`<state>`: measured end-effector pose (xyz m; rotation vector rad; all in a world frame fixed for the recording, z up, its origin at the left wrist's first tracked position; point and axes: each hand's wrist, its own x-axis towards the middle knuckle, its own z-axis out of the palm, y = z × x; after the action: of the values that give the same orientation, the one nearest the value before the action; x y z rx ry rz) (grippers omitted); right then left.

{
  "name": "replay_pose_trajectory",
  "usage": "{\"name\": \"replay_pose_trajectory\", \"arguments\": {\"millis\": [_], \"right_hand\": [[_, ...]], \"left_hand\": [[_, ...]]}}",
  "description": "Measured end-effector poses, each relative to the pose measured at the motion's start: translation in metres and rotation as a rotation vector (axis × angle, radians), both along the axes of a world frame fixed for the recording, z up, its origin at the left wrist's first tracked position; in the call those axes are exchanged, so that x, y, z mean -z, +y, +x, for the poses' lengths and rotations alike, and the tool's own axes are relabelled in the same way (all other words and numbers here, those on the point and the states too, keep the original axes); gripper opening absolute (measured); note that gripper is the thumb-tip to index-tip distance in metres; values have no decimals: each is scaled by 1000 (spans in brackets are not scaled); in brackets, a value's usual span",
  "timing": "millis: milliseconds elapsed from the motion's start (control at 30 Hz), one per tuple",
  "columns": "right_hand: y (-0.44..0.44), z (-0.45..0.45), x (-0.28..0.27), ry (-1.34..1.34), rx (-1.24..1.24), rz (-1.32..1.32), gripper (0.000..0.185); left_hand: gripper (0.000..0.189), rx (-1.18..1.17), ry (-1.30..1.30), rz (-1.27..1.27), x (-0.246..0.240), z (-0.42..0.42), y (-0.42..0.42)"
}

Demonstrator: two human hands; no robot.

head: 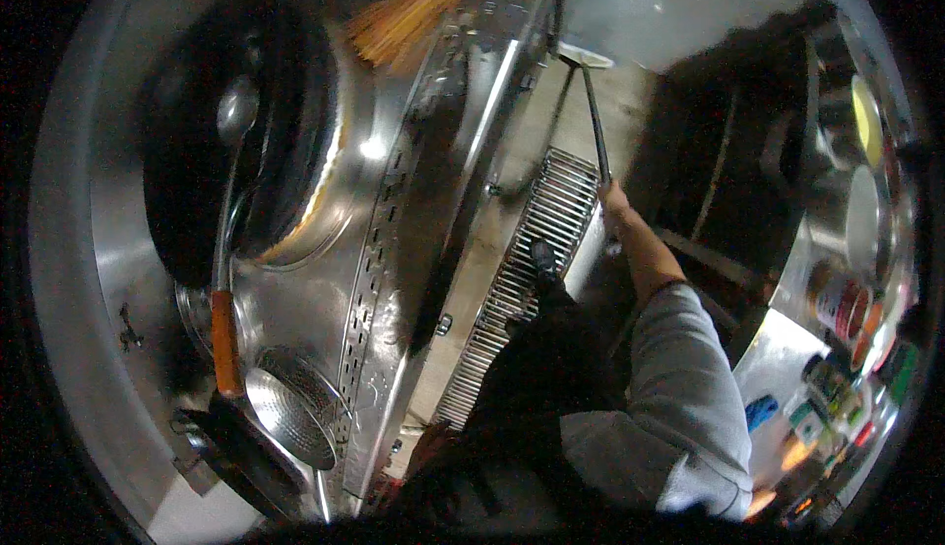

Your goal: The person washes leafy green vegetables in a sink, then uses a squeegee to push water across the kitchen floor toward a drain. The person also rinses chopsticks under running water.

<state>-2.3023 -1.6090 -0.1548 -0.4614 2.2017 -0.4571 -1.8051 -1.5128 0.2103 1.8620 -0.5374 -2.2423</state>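
Observation:
My right hand (612,200) is closed around the dark pole of a long-handled floor tool, apparently a squeegee (595,113). Its pale, wide head (585,55) rests on the floor at the far end. Below the hand runs a slatted metal drain grate (565,183), with my dark shoe (544,255) on it. My left hand (432,443) shows only dimly, low beside my body near the range's front edge; its fingers and anything in them cannot be made out.
At left stands a steel wok range (310,301) with a large dark wok (184,124). A wooden-handled ladle (227,342), a perforated strainer (291,416) and a bristle brush (417,13) lie on it. A steel counter (782,345) at right holds several containers and bottles.

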Motion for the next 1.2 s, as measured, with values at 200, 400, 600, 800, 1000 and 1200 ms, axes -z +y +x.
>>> {"name": "replay_pose_trajectory", "arguments": {"millis": [200,400,600,800,1000,1200], "right_hand": [[112,57,-42,-79,-482,374,57],[182,57,-168,-927,-218,-36,37],[94,64,-218,-1112,-96,174,13],[27,204,-179,-862,-475,397,17],[61,361,-240,-576,-1049,829,22],[75,457,-239,-696,-1265,1166,17]], "left_hand": [[41,-220,-24,-58,27,36,56],[32,-101,-63,-614,-39,-9,25],[29,-406,100,-612,-25,49,69],[24,-1093,139,-430,-1,90,182],[21,-1502,51,-364,15,77,259],[22,-1870,117,-393,48,31,278]]}}
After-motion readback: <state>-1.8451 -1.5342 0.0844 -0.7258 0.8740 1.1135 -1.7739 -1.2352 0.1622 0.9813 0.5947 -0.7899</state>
